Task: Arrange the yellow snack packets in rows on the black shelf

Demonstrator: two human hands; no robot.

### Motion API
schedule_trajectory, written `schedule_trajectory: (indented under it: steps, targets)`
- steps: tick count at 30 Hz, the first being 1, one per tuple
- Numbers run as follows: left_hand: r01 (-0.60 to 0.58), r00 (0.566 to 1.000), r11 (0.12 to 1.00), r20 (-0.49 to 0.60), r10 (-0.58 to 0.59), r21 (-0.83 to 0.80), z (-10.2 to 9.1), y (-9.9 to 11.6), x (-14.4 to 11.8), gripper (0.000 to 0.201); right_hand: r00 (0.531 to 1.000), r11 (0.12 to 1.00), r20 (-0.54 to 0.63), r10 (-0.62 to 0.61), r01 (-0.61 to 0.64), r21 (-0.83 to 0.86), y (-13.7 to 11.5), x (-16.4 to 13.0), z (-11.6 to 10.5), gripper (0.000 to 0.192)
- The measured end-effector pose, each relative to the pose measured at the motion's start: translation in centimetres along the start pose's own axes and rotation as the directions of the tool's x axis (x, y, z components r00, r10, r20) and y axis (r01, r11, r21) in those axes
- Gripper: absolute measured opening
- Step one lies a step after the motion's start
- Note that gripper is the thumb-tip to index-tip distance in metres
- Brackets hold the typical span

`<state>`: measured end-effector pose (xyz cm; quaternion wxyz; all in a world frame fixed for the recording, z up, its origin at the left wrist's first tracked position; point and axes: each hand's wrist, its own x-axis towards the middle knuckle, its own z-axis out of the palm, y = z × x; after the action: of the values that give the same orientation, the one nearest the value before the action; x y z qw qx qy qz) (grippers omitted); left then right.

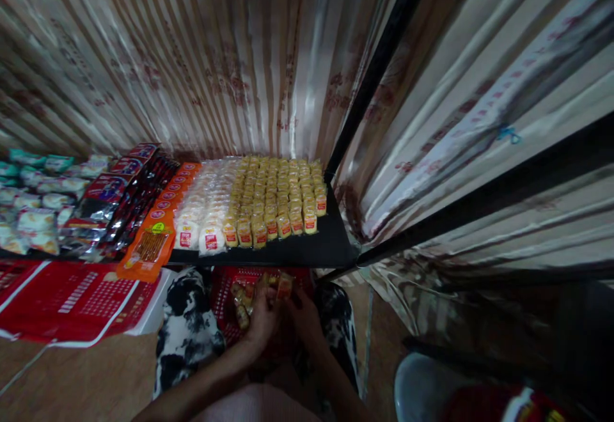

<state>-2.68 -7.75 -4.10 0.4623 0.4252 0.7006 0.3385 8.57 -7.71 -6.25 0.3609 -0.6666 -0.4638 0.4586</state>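
At lower centre, left hand (pixel 263 320) and right hand (pixel 303 320) pinch small, light, crinkly snack packets (pixel 283 284), probably best held by their edges, above a red basket (pixel 225 294).

Both hands dip into a red basket below a stocked shelf.
The left hand (pixel 261 320) and right hand (pixel 302 320) grip small yellow packets (pixel 283 284) over the red basket (pixel 223 294), just beneath the black shelf (pixel 307 249); rows of yellow packs (pixel 278 195) stand on that shelf.
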Motion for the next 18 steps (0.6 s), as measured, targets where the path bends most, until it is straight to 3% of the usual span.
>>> schedule_trajectory:
  steps: [7,12,18]
  targets:
    - [-0.213,0.967,0.975,0.129,0.219,-0.054,0.8,4.9,-0.4,0.02,0.973,0.984,-0.155,-0.171,0.161,-0.071,-3.1,0.0,-4.5,0.042]
    - [-0.372,0.923,0.928,0.118,0.366,0.036,1.6,9.0,0.3,0.023,0.913,0.962,-0.305,-0.27,0.245,-0.117,-4.6,2.1,-6.9,0.043]
    - [-0.365,0.919,0.931,0.159,0.361,-0.008,4.0,13.8,1.1,0.029,0.891,0.954,-0.342,-0.298,0.287,-0.083,-6.7,5.9,-9.0,0.046]
